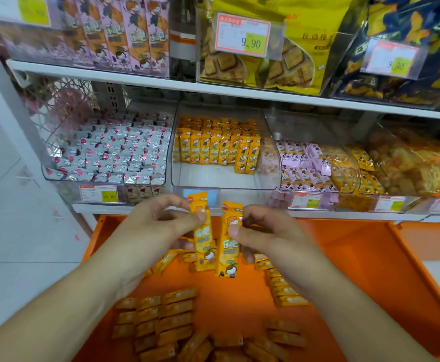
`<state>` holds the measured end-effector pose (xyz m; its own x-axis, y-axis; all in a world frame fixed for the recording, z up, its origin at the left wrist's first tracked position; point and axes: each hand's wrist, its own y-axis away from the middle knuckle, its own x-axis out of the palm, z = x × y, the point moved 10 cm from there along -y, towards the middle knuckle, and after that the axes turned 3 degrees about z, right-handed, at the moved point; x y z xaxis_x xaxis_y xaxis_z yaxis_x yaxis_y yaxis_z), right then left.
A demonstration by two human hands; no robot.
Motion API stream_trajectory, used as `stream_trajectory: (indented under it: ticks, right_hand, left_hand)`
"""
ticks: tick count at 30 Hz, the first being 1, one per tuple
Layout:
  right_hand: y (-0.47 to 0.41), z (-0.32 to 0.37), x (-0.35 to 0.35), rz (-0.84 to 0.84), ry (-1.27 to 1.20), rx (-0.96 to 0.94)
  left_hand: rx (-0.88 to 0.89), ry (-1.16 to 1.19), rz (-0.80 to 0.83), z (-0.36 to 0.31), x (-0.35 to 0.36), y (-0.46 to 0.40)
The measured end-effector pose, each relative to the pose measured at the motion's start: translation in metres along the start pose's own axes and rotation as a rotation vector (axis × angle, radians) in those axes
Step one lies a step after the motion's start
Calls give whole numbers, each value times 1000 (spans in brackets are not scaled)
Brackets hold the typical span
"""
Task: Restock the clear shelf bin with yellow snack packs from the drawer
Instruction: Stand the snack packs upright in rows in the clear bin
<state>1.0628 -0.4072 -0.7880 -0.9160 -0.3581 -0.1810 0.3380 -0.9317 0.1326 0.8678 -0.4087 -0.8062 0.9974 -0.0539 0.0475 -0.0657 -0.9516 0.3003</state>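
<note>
Left hand, right hand each pinching upright yellow snack pack, long axis vertical

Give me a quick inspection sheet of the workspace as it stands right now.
Surface: orange drawer pulled open below the white shelf.
Job's things: clear shelf bin holds upright yellow snack packs at the back, front floor bare; more loose packs lie in the drawer.
Clutter: neighbouring bins of grey-and-pink sweets and purple packs; price tags on the fronts.
Grippers: left hand pinches one pack upright; right hand pinches another pack, both above the drawer, fingers curled.
Cables: nothing seen.
Surroundings: upper shelf of bagged snacks, pale floor at left.
</note>
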Motion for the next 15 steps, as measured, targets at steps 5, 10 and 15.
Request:
stream_trajectory:
  ticks: [5,10,15]
  right_hand:
    - [-1,-4,4,-38,51,31]
    - [-6,0,0,-62,59,-7]
    - [-30,23,-24,-128,169,-104]
  left_hand:
    - [-19,-67,73,6,16,3]
    - [47,-153,93,-7,19,-1]
    - [217,-264,82,-50,19,-22]
